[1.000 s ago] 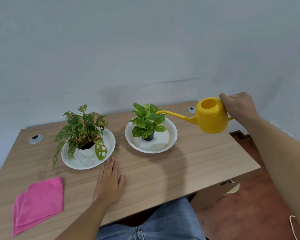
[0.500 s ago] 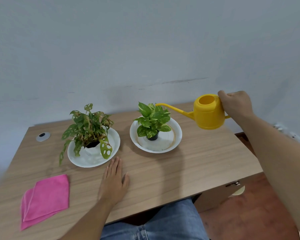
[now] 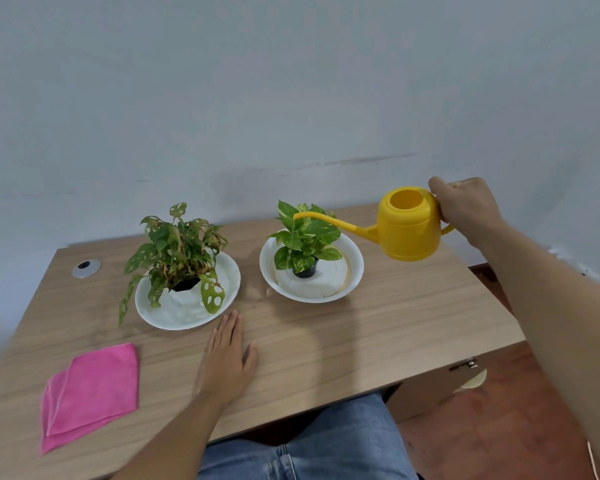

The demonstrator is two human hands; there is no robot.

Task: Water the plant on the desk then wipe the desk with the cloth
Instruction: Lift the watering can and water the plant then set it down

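Observation:
My right hand (image 3: 466, 209) grips the handle of a yellow watering can (image 3: 409, 225), held in the air at the right. Its long spout tip reaches over the leaves of the small green-and-yellow plant (image 3: 303, 235), which stands in a black pot inside a white dish (image 3: 352, 268). A second, bushier plant with holed leaves (image 3: 175, 249) stands in another white dish (image 3: 227, 289) to the left. My left hand (image 3: 227, 355) lies flat on the wooden desk (image 3: 395, 323), fingers together, palm down. A folded pink cloth (image 3: 90, 389) lies at the front left of the desk.
A round metal cable grommet (image 3: 86, 267) sits at the back left of the desk. A pale wall rises right behind the desk. My legs in blue jeans (image 3: 309, 445) are under the front edge. Red-brown floor shows at the right.
The watering can has shifted left, its spout now further over the small plant's leaves. My view has shifted slightly. My left hand has stayed flat on the desk.

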